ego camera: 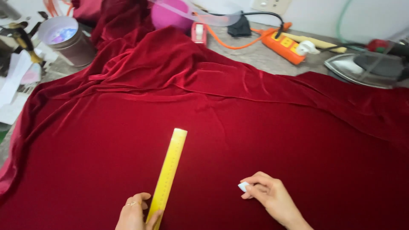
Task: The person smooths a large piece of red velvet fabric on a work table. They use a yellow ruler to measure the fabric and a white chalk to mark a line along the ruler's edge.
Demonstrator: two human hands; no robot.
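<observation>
Head view: red velvet fabric across desk.
Left hand: pins yellow ruler, lower centre; keep flat.
Right hand: pinches white chalk; mark close to ruler's edge.

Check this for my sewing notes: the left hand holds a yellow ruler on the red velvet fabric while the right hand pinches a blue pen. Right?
Not quite. The head view shows the right hand pinching a small white piece of chalk, not a blue pen. The rest stands: the left hand holds the yellow ruler on the red velvet fabric.
</observation>
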